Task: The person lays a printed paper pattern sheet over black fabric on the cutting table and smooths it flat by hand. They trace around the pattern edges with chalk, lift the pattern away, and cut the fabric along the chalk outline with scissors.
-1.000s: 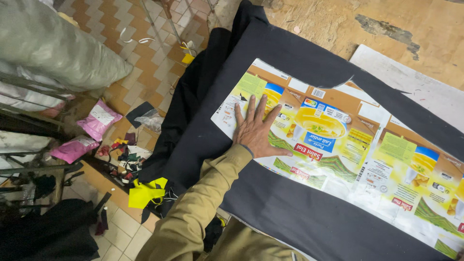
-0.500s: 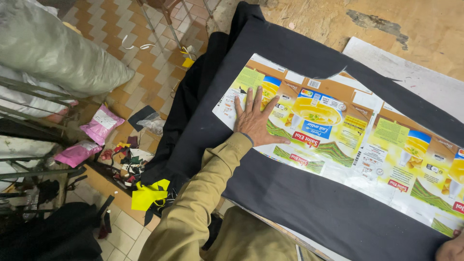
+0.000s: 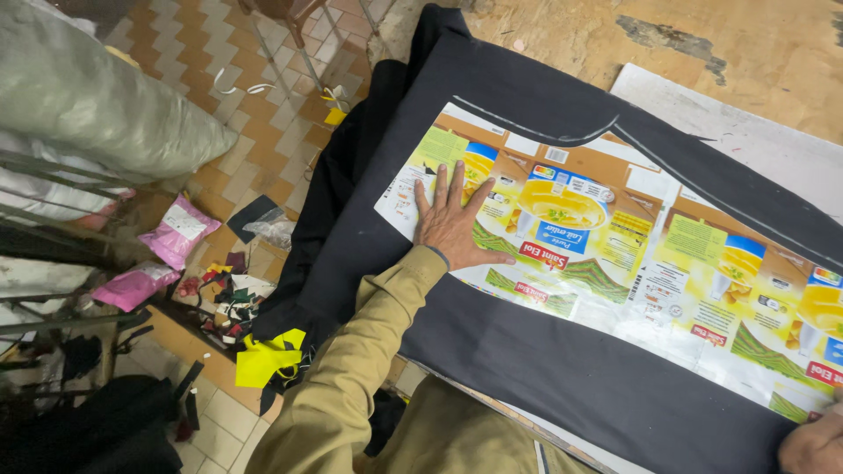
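Note:
My left hand (image 3: 452, 224) lies flat, fingers spread, on the left end of a long printed packaging sheet (image 3: 615, 254) coloured yellow, green and blue. The sheet rests on black cloth (image 3: 527, 360) spread over a wooden table (image 3: 562, 35). White chalk lines (image 3: 562, 140) run on the cloth along the sheet's upper edge. My right hand (image 3: 812, 443) shows only partly at the bottom right corner, at the sheet's right end; whether it holds anything is hidden. My sleeve is khaki.
The black cloth hangs over the table's left edge. On the tiled floor to the left lie pink packets (image 3: 180, 230), mixed cloth scraps (image 3: 228, 294) and a yellow piece (image 3: 263, 358). A large grey-green sack (image 3: 97, 96) sits at upper left. A white sheet (image 3: 755, 149) lies at the table's right.
The view has shifted, so the sheet and cloth sit slightly lower and left in frame. My left hand stays flat on the same spot. My right hand has come into view at the corner.

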{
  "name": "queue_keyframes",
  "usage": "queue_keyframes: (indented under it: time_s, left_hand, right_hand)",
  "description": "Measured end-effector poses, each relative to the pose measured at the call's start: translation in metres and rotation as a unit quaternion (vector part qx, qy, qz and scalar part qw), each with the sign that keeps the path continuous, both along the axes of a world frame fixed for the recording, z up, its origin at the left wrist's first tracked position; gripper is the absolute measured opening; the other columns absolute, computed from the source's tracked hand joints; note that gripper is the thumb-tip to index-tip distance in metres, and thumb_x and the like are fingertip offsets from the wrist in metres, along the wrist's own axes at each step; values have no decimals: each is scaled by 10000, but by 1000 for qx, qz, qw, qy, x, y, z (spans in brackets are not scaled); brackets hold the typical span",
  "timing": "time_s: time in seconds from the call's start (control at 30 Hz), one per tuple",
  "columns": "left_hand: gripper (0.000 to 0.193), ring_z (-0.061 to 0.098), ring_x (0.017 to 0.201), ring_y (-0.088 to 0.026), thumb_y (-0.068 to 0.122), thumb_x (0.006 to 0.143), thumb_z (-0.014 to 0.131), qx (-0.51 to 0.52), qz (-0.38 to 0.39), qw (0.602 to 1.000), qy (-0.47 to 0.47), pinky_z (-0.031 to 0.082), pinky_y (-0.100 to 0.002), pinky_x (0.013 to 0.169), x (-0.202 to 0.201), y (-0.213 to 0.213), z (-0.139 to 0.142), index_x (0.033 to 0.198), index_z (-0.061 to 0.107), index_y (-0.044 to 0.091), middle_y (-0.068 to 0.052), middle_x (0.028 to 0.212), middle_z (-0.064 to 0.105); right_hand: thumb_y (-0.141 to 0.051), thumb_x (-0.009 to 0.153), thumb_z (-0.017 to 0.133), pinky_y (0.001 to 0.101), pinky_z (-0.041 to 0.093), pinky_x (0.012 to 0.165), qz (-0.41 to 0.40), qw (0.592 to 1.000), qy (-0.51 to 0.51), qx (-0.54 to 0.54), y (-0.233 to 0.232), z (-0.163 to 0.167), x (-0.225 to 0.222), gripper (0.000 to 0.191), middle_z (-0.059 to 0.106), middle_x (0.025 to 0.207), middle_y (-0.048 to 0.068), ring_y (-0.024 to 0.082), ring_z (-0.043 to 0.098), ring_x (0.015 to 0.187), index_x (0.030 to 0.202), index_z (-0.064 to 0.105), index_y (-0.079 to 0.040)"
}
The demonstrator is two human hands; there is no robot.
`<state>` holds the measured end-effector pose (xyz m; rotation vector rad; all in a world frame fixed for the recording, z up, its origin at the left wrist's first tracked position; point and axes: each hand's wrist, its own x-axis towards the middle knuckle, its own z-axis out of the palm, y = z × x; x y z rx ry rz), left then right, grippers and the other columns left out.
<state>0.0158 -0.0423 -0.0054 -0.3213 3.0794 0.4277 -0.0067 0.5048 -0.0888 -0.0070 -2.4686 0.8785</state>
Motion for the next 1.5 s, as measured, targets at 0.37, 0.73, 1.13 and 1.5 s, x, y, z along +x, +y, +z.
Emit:
queue_keyframes:
  time_s: [0.37, 0.73, 1.13, 1.5]
  left_hand:
    - [1411, -156, 1522, -494, 977, 484, 692, 5, -9, 1000, -4, -142, -780, 1102, -6, 4, 3, 1623, 239, 278, -274, 1677, -22]
    - [1403, -157, 1513, -508, 989, 482, 675, 1, -9, 1000, -1, -147, -793, 1088, -9, 2, -5, 1618, 247, 284, -278, 1672, -26]
    - [1415, -144, 1526, -502, 999, 476, 668, -10, -9, 1000, 7, -139, -782, 1105, -8, -1, -6, 1621, 244, 284, -280, 1675, -17]
    - [1403, -149, 1516, -514, 1003, 485, 662, -4, -14, 1000, 18, -150, -791, 1091, -10, -2, -12, 1619, 252, 285, -285, 1672, -21]
  right_hand:
    - [30, 1115, 413, 279, 516, 721, -7, 998, -31, 57, 19, 15, 9, 245, 664, 870, 145, 182, 634, 737, 1168, 637, 115]
    - [-12, 1141, 366, 291, 517, 788, 6, 1000, -19, 24, 21, 4, -1, 333, 680, 981, 182, 176, 619, 808, 1235, 646, 142]
    - [-104, 1195, 406, 245, 487, 697, -8, 998, 13, -65, -2, 7, -12, 375, 706, 1019, 167, 172, 656, 874, 1301, 699, 105]
    - [-99, 1187, 414, 254, 491, 702, -3, 999, 7, -38, -10, 10, -16, 357, 705, 1015, 167, 182, 658, 872, 1286, 695, 98]
